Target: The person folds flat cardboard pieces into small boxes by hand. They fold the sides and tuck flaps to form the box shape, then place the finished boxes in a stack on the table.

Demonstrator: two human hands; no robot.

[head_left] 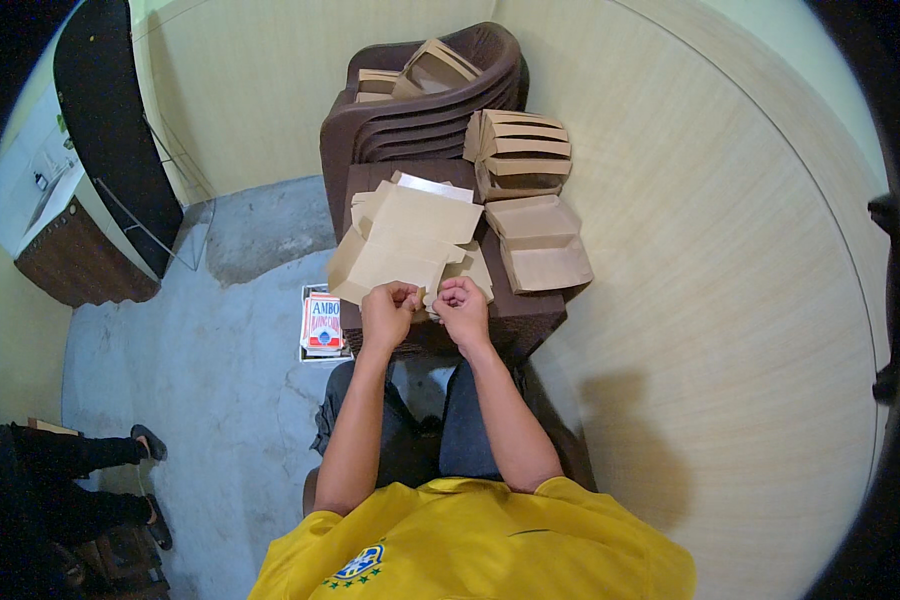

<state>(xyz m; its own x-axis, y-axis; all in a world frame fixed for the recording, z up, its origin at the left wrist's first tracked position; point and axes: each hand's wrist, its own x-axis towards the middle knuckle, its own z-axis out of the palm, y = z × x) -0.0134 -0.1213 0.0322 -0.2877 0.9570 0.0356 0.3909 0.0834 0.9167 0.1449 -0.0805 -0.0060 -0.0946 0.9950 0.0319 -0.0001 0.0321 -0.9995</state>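
Note:
In front of me a flat brown cardboard box blank (407,228) lies partly unfolded over other blanks on a dark brown stack of plastic chairs (523,308). My left hand (391,309) pinches the near edge of this blank, fingers closed. Beside it, my right hand (460,307) is also closed, at the corner flap near the blank's right side. The two hands almost meet at that flap. To the right sits an open folded cardboard box (540,243), and behind it several nested boxes (522,150) stand on edge.
More cardboard boxes (433,70) rest on the upper chair seat at the back. A white crate with a printed pack (324,325) stands on the floor left of the stack. A wooden wall (730,270) closes the right side. At lower left another person's legs (80,455) show.

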